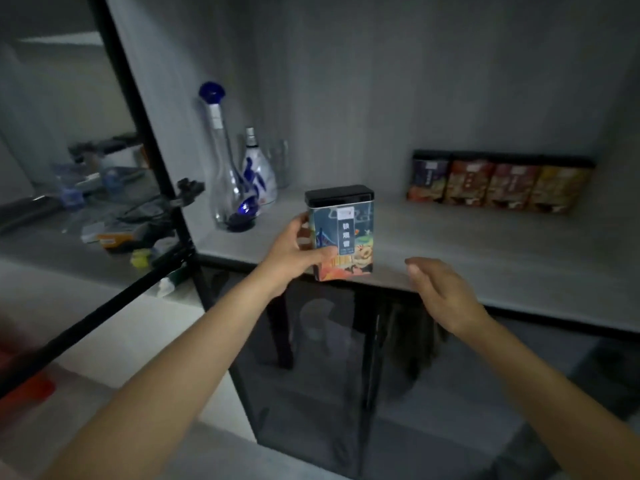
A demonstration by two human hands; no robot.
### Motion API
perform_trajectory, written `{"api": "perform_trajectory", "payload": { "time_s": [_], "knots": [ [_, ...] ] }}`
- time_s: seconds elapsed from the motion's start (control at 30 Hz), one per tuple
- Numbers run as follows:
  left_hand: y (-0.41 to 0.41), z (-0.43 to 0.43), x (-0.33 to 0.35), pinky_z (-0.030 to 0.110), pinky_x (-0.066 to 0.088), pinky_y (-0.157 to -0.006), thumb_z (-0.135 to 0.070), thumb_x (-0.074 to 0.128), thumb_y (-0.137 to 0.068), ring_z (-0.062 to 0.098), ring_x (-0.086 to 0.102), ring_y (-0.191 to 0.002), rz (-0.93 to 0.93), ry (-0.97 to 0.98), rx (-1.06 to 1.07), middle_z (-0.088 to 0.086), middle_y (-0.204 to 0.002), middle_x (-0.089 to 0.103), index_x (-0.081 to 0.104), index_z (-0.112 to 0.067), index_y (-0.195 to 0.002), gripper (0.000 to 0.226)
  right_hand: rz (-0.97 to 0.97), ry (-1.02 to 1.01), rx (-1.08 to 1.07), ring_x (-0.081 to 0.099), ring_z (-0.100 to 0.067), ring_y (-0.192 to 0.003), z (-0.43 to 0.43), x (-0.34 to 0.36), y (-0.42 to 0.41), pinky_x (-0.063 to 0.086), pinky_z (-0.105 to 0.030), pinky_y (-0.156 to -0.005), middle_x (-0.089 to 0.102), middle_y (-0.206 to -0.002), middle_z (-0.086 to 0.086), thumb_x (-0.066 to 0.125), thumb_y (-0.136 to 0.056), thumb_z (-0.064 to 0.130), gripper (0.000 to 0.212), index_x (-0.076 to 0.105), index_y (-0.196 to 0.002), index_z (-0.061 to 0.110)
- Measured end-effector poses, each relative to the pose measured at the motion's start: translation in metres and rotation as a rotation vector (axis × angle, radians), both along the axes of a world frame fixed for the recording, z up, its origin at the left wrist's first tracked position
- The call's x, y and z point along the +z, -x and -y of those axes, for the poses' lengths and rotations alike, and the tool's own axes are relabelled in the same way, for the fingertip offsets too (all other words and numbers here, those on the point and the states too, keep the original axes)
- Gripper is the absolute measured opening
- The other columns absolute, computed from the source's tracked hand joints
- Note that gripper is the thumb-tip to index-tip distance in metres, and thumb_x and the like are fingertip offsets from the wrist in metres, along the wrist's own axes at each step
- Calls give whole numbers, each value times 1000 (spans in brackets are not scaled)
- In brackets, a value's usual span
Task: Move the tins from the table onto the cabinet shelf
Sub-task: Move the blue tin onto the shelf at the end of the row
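My left hand [294,252] grips a rectangular tin [346,233] with a black lid and a colourful blue-and-orange label, upright at the front edge of the grey cabinet shelf [467,244]. I cannot tell whether its base rests on the shelf. My right hand [440,292] hovers open to the right of the tin, just below the shelf's front edge, holding nothing. Several similar black-lidded tins [498,183] stand in a row against the back wall at the right of the shelf.
A tall clear bottle with a blue stopper [228,168] and a white-and-blue bottle [258,171] stand at the shelf's left. An open glass door with a black frame [149,140] hangs on the left. Dark glass doors [329,358] close the compartment below.
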State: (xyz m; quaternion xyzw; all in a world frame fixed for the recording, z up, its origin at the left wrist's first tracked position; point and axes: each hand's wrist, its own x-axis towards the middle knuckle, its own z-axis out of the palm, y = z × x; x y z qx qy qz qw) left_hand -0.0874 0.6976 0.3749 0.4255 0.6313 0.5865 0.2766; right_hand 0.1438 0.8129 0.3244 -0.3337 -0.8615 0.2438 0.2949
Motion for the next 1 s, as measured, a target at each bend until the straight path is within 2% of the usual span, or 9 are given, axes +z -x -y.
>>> {"api": "perform_trajectory", "payload": {
  "time_s": [0.1,0.17,0.23,0.33,0.43,0.57,0.73,0.93,1.0],
  "knots": [
    [18,-71,8,53,48,-98,1,74,-71,34,54,-118,28,6,-41,6,-122,50,35,-15,-135,77,228,-42,-65,50,-29,-119,-48,-13,-18,37,-33,-102,54,-131,-12,47,-94,30,36,51,-126,15],
    [29,-117,9,55,47,-98,5,73,-71,36,53,-120,35,36,-67,8,-124,50,33,-11,-137,78,322,-65,-59,50,-31,-118,-76,-18,-21,36,-31,-103,54,-130,-15,51,-91,20,35,53,-125,12],
    [38,-161,7,54,48,-96,6,72,-72,34,53,-119,18,58,-85,11,-129,50,33,-11,-138,79,369,-57,-75,48,-29,-120,-103,-16,-16,36,-31,-105,53,-132,-12,50,-90,17,36,53,-126,13],
    [50,-220,2,44,52,-88,6,72,-72,22,52,-109,-27,82,-92,8,-127,52,34,-12,-138,78,360,-56,-113,45,-26,-122,-138,-15,-1,34,-28,-106,52,-134,-8,48,-90,17,36,53,-125,17],
    [64,-268,-3,34,52,-75,9,70,-72,18,52,-100,-46,74,-86,5,-117,52,38,-10,-134,72,315,-100,-152,44,-24,-124,-154,-22,7,34,-29,-105,52,-134,-5,48,-90,17,35,54,-124,22],
    [90,-320,-10,48,50,-93,9,70,-73,27,53,-107,-60,74,-94,12,-124,52,40,-9,-133,69,300,-102,-166,39,-20,-130,-157,-30,5,28,-28,-110,47,-140,-3,49,-89,21,36,52,-125,26],
    [113,-361,-25,35,45,-90,9,69,-73,26,51,-116,-142,105,-134,16,-136,50,38,-7,-135,71,292,-122,-173,35,-14,-132,-153,-29,5,20,-19,-108,43,-143,2,48,-90,22,37,50,-126,30],
    [110,-393,-39,38,45,-95,6,66,-77,32,53,-120,-245,93,-103,19,-133,54,44,-4,-130,58,280,-124,-180,36,-13,-132,-151,-26,6,24,-22,-110,44,-142,3,50,-88,20,38,52,-125,31],
    [107,-398,-43,32,45,-92,2,67,-78,24,56,-114,-324,66,-96,17,-130,58,47,-4,-128,54,275,-132,-182,37,-13,-132,-151,-27,7,24,-22,-110,44,-142,2,51,-87,19,39,52,-125,31]
  ]
}}
